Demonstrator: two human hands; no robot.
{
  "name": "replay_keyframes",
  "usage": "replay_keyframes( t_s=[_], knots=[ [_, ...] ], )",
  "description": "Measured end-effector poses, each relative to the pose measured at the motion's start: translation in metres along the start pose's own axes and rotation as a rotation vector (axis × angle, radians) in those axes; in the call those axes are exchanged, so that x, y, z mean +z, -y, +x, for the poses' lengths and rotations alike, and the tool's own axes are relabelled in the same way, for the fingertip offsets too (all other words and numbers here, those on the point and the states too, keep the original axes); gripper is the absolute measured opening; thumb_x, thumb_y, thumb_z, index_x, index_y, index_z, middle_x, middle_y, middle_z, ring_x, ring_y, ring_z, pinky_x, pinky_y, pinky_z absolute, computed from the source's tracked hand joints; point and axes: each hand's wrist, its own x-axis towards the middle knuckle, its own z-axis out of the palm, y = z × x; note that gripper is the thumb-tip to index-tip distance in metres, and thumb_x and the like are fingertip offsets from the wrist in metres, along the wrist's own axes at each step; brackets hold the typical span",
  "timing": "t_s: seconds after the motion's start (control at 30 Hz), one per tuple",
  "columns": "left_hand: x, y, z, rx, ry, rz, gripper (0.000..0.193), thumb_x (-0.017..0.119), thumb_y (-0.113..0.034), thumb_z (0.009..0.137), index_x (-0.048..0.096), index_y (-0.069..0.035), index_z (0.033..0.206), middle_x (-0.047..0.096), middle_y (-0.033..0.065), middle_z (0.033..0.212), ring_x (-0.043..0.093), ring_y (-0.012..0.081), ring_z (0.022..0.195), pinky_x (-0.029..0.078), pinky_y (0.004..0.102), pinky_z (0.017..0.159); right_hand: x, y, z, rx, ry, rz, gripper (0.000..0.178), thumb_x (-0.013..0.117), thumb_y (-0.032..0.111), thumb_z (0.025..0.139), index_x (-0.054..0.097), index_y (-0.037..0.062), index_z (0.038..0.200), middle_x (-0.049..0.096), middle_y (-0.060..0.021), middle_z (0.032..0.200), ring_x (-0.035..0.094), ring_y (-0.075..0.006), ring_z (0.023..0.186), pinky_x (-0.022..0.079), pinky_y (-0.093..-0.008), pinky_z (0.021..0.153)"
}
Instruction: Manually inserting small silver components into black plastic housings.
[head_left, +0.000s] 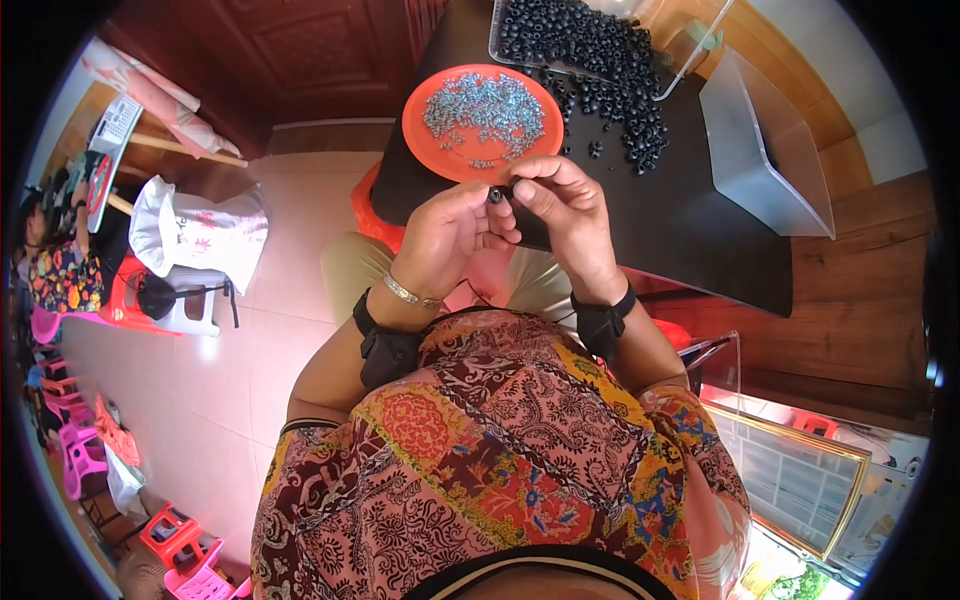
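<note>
Close together over the near edge of the dark table, my two hands meet at the fingertips. My left hand (447, 235) is closed in a pinch on a small black round knob (496, 195), whose end shows a lighter centre. My right hand (572, 217) has its thumb and forefinger pressed together beside the knob; a dark bit shows there, too small to name. Just beyond my hands, an orange plate (425, 150) holds many small silvery screw-like parts (490, 112). A loose pile of black knobs (630, 105) lies to the plate's right.
A clear bin (500, 45) with more black knobs lies tipped at the table's back. Another translucent bin (755, 150) stands at the right on the black table (690, 235). To the left are a white sack (200, 225), plastic stools (170, 535) and a person (65, 265).
</note>
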Motion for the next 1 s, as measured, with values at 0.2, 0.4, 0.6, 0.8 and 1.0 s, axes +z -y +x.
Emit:
replay_keyframes(
  t_s=[0.2,0.4,0.6,0.8,1.0],
  knots=[
    [-0.002,0.001,0.002,-0.018,-0.008,-0.006,0.028,0.047,-0.029,0.095,0.059,-0.004,0.098,0.063,0.0070,0.088,0.062,0.0205,0.080,0.048,0.0320,0.074,-0.006,-0.001,-0.001,-0.088,0.036,-0.309,0.016,0.060,-0.005,0.087,0.063,0.0018,0.101,0.065,-0.0039,0.095,0.060,-0.0108,0.089,0.049,-0.0264,0.081],
    [-0.003,0.002,0.002,-0.006,0.000,0.010,0.029,0.046,-0.029,0.095,0.058,-0.003,0.100,0.063,0.0076,0.088,0.062,0.0203,0.081,0.049,0.0324,0.074,-0.005,-0.002,0.004,-0.399,0.095,-0.743,0.018,0.066,-0.005,0.082,0.065,0.0034,0.098,0.065,-0.0061,0.093,0.061,-0.0151,0.086,0.049,-0.0281,0.078],
    [-0.002,0.002,0.002,-0.009,-0.017,0.006,0.028,0.046,-0.029,0.095,0.057,-0.005,0.102,0.063,0.0058,0.087,0.062,0.0181,0.081,0.048,0.0324,0.075,-0.004,-0.003,0.007,-0.457,0.089,-0.851,0.022,0.070,-0.003,0.077,0.066,0.0040,0.097,0.066,-0.0082,0.092,0.062,-0.0197,0.087,0.049,-0.0300,0.078],
    [0.006,0.004,0.001,0.016,-0.046,-0.092,0.027,0.046,-0.029,0.095,0.056,-0.006,0.105,0.062,0.0030,0.092,0.060,0.0144,0.084,0.047,0.0312,0.077,0.004,-0.007,0.005,-0.566,0.013,-0.908,0.030,0.076,-0.001,0.068,0.066,0.0062,0.096,0.068,-0.0083,0.093,0.064,-0.0249,0.085,0.052,-0.0349,0.076],
    [0.003,0.003,0.001,0.001,-0.037,-0.060,0.027,0.045,-0.027,0.095,0.056,-0.006,0.107,0.062,0.0027,0.095,0.060,0.0137,0.085,0.047,0.0314,0.077,0.004,-0.013,0.004,-0.504,-0.029,-0.793,0.033,0.075,-0.003,0.066,0.066,0.0061,0.097,0.067,-0.0076,0.091,0.063,-0.0239,0.081,0.051,-0.0333,0.075]
  ],
)
